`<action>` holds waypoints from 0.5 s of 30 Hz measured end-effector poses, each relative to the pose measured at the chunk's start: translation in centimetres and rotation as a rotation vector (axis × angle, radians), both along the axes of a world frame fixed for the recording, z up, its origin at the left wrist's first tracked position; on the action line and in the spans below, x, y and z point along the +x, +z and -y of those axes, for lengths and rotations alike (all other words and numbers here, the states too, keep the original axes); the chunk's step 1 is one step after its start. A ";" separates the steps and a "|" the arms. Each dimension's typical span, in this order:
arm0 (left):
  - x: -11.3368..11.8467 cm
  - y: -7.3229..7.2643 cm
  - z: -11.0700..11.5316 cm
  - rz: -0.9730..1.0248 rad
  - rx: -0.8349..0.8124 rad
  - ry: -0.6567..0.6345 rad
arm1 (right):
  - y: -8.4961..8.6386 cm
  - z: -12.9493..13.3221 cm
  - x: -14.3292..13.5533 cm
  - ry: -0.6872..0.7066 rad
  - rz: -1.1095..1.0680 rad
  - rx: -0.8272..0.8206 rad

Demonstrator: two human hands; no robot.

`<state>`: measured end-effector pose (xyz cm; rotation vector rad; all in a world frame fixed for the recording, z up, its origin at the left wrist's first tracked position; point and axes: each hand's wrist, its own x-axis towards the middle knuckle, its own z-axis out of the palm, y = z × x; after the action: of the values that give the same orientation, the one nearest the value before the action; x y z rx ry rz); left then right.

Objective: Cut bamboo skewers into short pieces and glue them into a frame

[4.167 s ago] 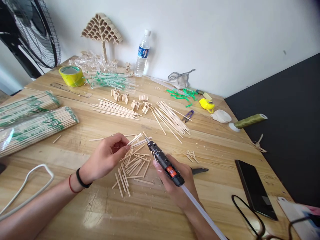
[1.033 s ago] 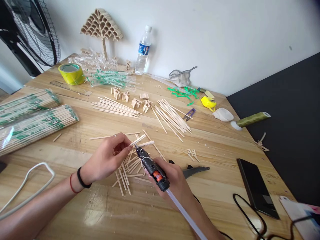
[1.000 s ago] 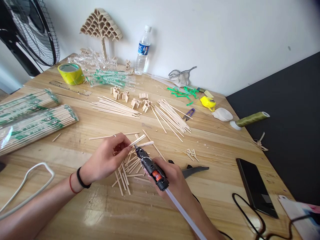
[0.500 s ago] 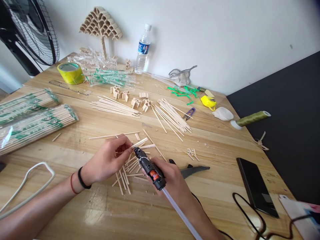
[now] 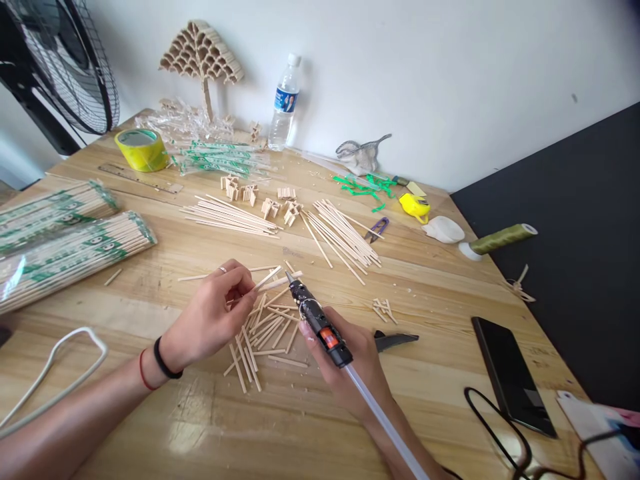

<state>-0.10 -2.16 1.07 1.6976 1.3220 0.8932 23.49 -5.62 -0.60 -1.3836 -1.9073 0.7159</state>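
Away from your left fingertips, your right hand (image 5: 360,363) has drawn the black hot-glue gun (image 5: 320,325) with an orange-red window since the frame half a second ago; its metal nozzle now sits near the free ends of the sticks you hold. On the broad wood-grain tabletop (image 5: 200,427), well beyond your fingers, stands a tan, tree-shaped stick model (image 5: 200,53) that looks finished. Your right fingers are wrapped around the gun. Your left hand (image 5: 213,310) has thumb and forefinger together, clamped on short, pale wooden sticks (image 5: 269,277); you cannot tell whether they are joined yet. Past those fingertips lie long, slender wooden sticks (image 5: 345,233), seemingly uncut, and small, blocky stick clusters (image 5: 271,208) that appear assembled. Just below your left fingertips, many short, loose wooden pieces (image 5: 270,330) look unused, so plenty seems left. To the right of the nozzle lies a tiny, crisscrossed stick group (image 5: 384,310); whether it is glued is unclear.
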 end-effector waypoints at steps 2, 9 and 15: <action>0.0 0.0 -0.1 0.002 0.001 -0.003 | 0.0 0.0 0.0 0.004 -0.001 0.003; 0.0 0.1 0.0 0.018 0.005 -0.005 | 0.2 0.1 -0.2 0.010 -0.021 -0.004; 0.0 -0.1 -0.1 0.029 0.035 0.013 | -0.1 0.1 0.0 0.016 -0.013 0.000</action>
<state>-0.10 -2.08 1.01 1.6984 1.3065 0.9502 23.44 -5.72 -0.74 -1.3616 -1.9099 0.7310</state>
